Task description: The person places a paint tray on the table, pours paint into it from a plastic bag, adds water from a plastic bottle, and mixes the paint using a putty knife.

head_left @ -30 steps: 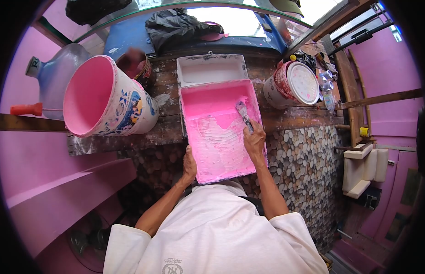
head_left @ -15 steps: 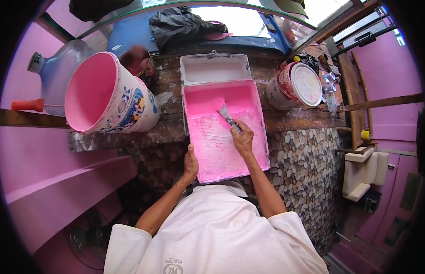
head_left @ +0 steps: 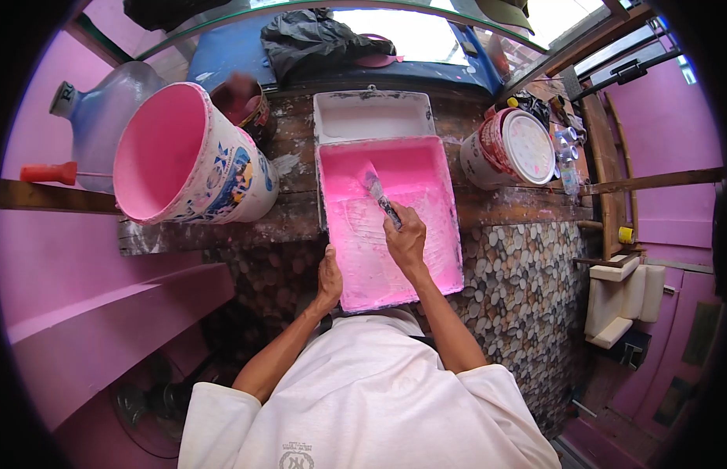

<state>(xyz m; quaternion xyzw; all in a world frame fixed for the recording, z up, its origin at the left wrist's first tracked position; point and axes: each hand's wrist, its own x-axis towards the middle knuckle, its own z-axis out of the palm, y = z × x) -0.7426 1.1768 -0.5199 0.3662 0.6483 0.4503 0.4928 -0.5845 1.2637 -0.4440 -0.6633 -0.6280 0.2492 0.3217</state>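
A paint tray [head_left: 398, 293] lies in front of me, with pink paint pooled in its deep far end and streaked over its sloping near part. My right hand [head_left: 406, 234] is closed round the handle of a paintbrush [head_left: 373, 187], whose pink-coated tip reaches into the deep end, left of the middle. At the tray's left side, my left hand [head_left: 330, 280] grips the edge, thumb up; its other fingers are mostly hidden. Just beyond the tray is a white paint-smeared container [head_left: 373, 117], with a dark-stained rim.
A large pink-coated bucket [head_left: 242, 184] stands on the wooden bench [head_left: 297, 215] at left, before a big water jug [head_left: 105, 117] and a smaller can [head_left: 258, 113]. At right are a lidded paint pail [head_left: 484, 160] and plastic bottles [head_left: 567, 156]. A black plastic bag [head_left: 320, 43] lies behind.
My right hand has moved the paintbrush slightly left and further into the deep end. My left hand keeps its grip on the tray's edge. The whole view has shifted slightly.
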